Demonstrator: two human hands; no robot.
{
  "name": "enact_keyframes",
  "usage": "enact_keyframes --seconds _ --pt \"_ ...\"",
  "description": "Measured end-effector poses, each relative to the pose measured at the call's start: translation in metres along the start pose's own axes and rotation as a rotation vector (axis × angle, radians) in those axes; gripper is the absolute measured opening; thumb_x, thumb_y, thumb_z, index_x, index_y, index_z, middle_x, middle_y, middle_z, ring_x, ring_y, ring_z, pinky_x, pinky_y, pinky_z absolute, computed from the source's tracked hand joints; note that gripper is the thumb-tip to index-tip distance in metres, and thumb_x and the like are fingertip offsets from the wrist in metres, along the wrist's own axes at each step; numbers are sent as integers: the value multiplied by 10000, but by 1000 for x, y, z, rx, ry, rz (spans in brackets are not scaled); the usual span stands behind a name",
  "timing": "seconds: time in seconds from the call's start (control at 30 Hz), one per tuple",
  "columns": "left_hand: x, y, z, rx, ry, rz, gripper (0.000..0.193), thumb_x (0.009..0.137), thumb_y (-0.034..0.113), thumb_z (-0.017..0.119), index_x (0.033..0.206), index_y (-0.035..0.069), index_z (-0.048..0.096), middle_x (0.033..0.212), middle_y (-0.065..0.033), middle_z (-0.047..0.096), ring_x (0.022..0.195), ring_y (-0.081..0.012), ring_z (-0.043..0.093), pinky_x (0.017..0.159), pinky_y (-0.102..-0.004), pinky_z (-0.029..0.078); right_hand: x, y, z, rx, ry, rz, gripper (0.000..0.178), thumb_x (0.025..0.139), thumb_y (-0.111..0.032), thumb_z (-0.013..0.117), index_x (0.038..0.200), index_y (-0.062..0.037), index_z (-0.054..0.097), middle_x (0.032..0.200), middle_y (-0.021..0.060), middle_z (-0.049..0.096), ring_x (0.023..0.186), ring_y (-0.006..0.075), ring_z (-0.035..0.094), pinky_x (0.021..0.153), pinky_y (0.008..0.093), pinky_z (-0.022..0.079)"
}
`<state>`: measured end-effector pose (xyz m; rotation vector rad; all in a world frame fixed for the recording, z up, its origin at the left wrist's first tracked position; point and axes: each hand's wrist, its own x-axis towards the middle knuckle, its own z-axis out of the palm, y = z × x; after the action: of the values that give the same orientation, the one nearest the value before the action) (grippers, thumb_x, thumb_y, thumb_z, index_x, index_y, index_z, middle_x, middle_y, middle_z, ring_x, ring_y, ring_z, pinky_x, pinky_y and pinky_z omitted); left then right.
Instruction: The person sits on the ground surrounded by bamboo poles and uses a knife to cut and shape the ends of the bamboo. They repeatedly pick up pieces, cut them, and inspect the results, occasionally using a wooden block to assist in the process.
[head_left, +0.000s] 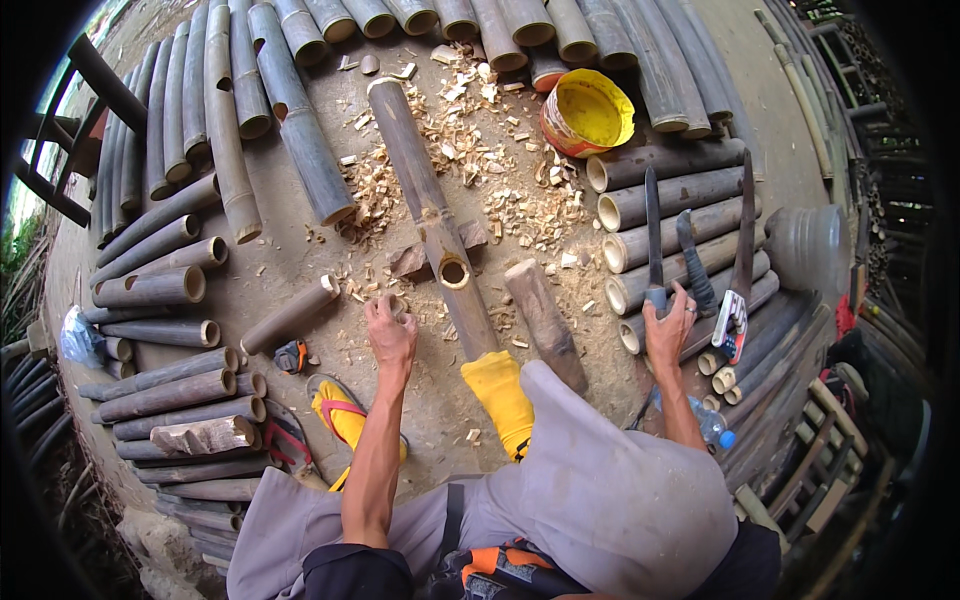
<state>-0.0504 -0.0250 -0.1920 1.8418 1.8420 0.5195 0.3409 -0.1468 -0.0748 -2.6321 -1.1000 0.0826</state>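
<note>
My right hand (668,328) is closed around the handle of a knife (653,235), its long blade pointing away from me over stacked bamboo pieces. My left hand (391,338) hovers above the ground left of a long bamboo pole (412,160). Its fingers are curled together, and whatever they may hold is hidden. Across a short wood block (408,263) lies the pole, with a round hole cut in its side. My foot in a yellow sock (497,395) presses on the pole's near end.
A saw (738,260) with a white and red handle and a dark-sheathed tool (692,262) lie on the right stack. A thick wooden club (545,320) rests beside the pole. Shavings (540,210) cover the ground near a yellow bucket (588,112). A tape measure (291,357) sits left.
</note>
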Motion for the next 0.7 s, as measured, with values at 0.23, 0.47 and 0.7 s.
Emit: enact_keyframes --seconds 0.23,0.47,0.7 --pt "-11 -3 -11 6 77 7 468 677 83 711 1130 38 605 1070 -187 572 995 -334 575 873 -415 464 -12 -57 -1 224 99 -286 363 727 -25 652 1086 -4 601 1073 168 556 1045 335 523 938 429 411" --pt "-13 -19 -11 -26 -49 -68 339 684 99 761 1006 42 669 834 -110 625 823 -241 617 778 -366 499 -33 -111 12 433 -54 -438 287 748 18 616 1034 8 625 995 151 602 923 299 603 839 372 488" --pt "-12 82 -43 -597 -389 -118 427 703 68 802 1075 31 594 716 -51 627 670 -107 605 604 -265 497 -57 -123 23 787 -775 -92 333 815 -95 665 1135 -15 618 878 96 627 741 144 612 667 270 514"
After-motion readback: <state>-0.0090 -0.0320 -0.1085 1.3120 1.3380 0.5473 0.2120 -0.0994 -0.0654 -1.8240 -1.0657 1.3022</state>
